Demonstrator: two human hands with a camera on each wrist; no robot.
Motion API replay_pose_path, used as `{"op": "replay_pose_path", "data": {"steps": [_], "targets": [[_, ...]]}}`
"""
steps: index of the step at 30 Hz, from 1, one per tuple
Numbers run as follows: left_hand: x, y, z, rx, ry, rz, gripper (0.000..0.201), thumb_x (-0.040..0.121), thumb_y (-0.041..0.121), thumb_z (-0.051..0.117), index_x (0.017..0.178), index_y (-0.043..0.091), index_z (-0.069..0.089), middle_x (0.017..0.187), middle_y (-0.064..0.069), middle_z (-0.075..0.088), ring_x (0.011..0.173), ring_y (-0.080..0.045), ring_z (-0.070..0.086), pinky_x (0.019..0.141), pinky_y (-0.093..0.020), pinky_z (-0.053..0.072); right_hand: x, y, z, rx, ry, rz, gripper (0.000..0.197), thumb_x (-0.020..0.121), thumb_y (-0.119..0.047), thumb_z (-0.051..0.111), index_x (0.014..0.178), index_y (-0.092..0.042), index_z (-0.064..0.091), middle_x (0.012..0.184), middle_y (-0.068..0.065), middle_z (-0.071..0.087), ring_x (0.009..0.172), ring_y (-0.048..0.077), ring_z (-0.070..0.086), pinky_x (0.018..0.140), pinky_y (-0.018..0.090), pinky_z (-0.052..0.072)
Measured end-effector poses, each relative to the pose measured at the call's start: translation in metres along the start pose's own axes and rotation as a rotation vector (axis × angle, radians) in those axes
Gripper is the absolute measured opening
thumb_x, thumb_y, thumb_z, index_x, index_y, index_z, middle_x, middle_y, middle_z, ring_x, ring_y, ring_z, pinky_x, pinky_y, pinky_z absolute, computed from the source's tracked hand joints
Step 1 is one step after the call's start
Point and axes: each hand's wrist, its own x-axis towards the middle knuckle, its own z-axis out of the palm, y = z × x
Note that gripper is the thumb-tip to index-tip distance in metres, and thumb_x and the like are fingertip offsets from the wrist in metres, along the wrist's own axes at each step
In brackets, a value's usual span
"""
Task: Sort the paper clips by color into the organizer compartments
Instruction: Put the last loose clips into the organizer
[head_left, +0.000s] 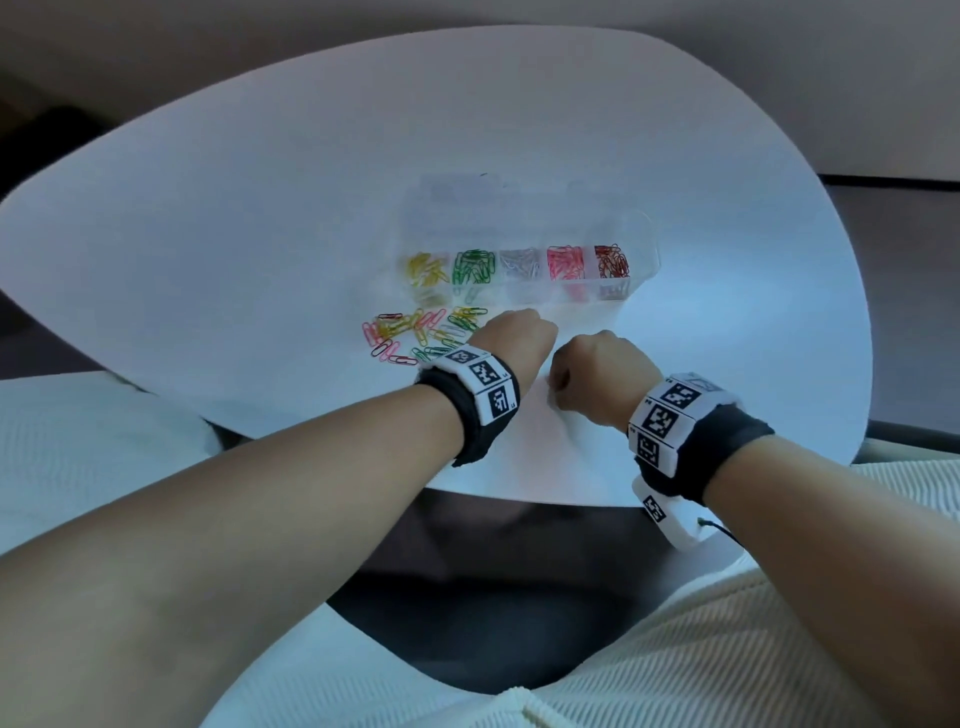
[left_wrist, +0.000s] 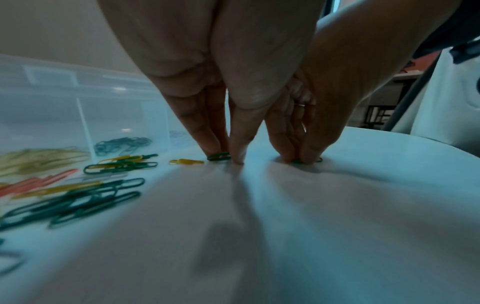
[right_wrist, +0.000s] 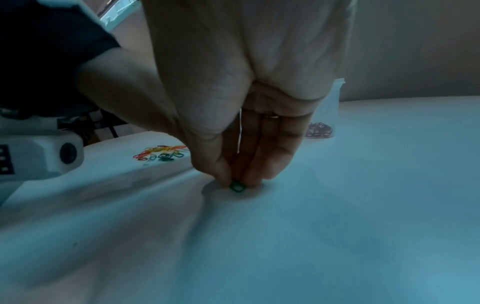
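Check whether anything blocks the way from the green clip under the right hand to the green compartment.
Nothing visible blocks it. The right hand pinches a green clip on the table; the green compartment lies open-topped beyond the left hand, which the clip can pass over.

One clear organizer (head_left: 641, 236) stands on one white bench (head_left: 260, 234), and five of its compartments in a row hold paper clips: one each of yellow (head_left: 427, 269), green (head_left: 473, 266), silver (head_left: 519, 263), pink (head_left: 566, 262) and dark red (head_left: 612, 260). One loose pile of mixed clips (head_left: 415, 335) lies in front, too tangled to count. Two hands are in view, the left hand (head_left: 514, 338) and the right hand (head_left: 597, 371), each wrist wearing one marker band.
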Motion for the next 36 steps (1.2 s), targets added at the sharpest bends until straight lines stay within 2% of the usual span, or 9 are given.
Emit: {"op": "replay_pose_path", "data": {"steps": [6, 10, 13, 18, 22, 27, 31, 34, 36], "targets": [[-0.002, 0.009, -0.005, 0.012, -0.091, -0.020, 0.030, 0.087, -0.002, 0.048, 0.114, 0.006, 0.058, 0.111, -0.017, 0.057, 0.101, -0.035, 0.057, 0.078, -0.037, 0.045, -0.002, -0.007, 0.007, -0.072, 0.031, 0.013, 0.017, 0.089, -0.025, 0.051, 0.077, -0.014, 0.048, 0.064, 0.004, 0.041, 0.057, 0.026, 0.044, 0.053, 0.025, 0.032], [-0.005, 0.005, -0.002, -0.051, -0.017, -0.036, 0.023, 0.088, 0.004, 0.054, 0.108, 0.009, 0.063, 0.108, -0.012, 0.058, 0.100, -0.032, 0.058, 0.078, -0.036, 0.045, -0.002, -0.006, 0.008, -0.039, 0.013, -0.009, 0.014, 0.087, -0.023, 0.053, 0.075, -0.018, 0.047, 0.069, 0.006, 0.051, 0.061, 0.028, 0.050, 0.054, 0.026, 0.034], [-0.019, 0.001, -0.008, -0.371, 0.089, -0.142, 0.017, 0.085, 0.009, 0.058, 0.092, 0.013, 0.072, 0.095, -0.001, 0.065, 0.091, -0.020, 0.061, 0.075, -0.027, 0.046, -0.002, -0.003, 0.008, 0.077, -0.023, -0.001, 0.012, 0.082, -0.021, 0.059, 0.072, -0.016, 0.056, 0.074, 0.007, 0.063, 0.066, 0.026, 0.057, 0.056, 0.026, 0.040], [-0.060, -0.038, -0.031, -1.043, 0.119, -0.351, 0.036, 0.078, 0.001, 0.054, 0.046, 0.017, 0.059, 0.055, -0.006, 0.060, 0.050, -0.017, 0.057, 0.057, -0.027, 0.048, -0.003, -0.006, -0.015, 0.944, -0.192, 0.159, 0.015, 0.087, -0.005, 0.058, 0.076, -0.002, 0.068, 0.063, 0.010, 0.066, 0.057, 0.020, 0.063, 0.056, 0.025, 0.053], [-0.089, -0.062, -0.060, -1.407, 0.259, -0.358, 0.038, 0.067, -0.011, 0.029, 0.039, 0.013, 0.037, 0.042, 0.000, 0.025, 0.041, -0.012, 0.019, 0.049, -0.021, 0.015, -0.001, -0.016, -0.024, 1.649, -0.276, 0.157, 0.022, 0.080, 0.008, 0.045, 0.071, -0.003, 0.062, 0.068, 0.007, 0.050, 0.053, 0.016, 0.052, 0.049, 0.021, 0.046], [-0.091, -0.086, -0.054, -1.086, 0.288, -0.370, 0.019, 0.075, 0.012, 0.053, 0.058, 0.004, 0.056, 0.040, 0.004, 0.036, 0.039, -0.014, 0.030, 0.045, -0.021, 0.027, 0.008, -0.036, -0.020, 1.857, -0.267, 0.123, 0.036, 0.076, 0.009, 0.032, 0.075, -0.009, 0.062, 0.071, 0.003, 0.049, 0.057, 0.014, 0.045, 0.051, 0.018, 0.039], [-0.080, -0.098, -0.026, -0.599, 0.160, -0.381, 0.010, 0.080, 0.025, 0.058, 0.083, 0.028, 0.067, 0.070, 0.012, 0.055, 0.071, -0.016, 0.056, 0.065, -0.023, 0.044, 0.015, -0.051, -0.009, 1.837, -0.202, 0.227, 0.036, 0.077, 0.006, 0.028, 0.065, -0.009, 0.058, 0.068, 0.005, 0.045, 0.055, 0.015, 0.040, 0.052, 0.021, 0.033], [-0.073, -0.107, -0.018, -0.473, 0.113, -0.361, 0.015, 0.080, 0.026, 0.058, 0.090, 0.035, 0.065, 0.083, 0.008, 0.057, 0.083, -0.022, 0.059, 0.073, -0.028, 0.048, 0.022, -0.062, -0.003, 1.540, -0.139, 0.299, 0.023, 0.086, -0.005, 0.041, 0.074, -0.008, 0.061, 0.062, 0.002, 0.032, 0.048, 0.013, 0.025, 0.048, 0.024, 0.019], [-0.071, -0.108, -0.017, -0.412, 0.117, -0.322, 0.018, 0.084, 0.028, 0.057, 0.097, 0.036, 0.066, 0.086, 0.008, 0.056, 0.084, -0.022, 0.058, 0.072, -0.028, 0.045, 0.025, -0.069, 0.001, 1.030, -0.041, 0.245, 0.013, 0.087, -0.018, 0.059, 0.080, -0.013, 0.069, 0.056, -0.003, 0.037, 0.042, 0.011, 0.029, 0.045, 0.022, 0.021]]}}
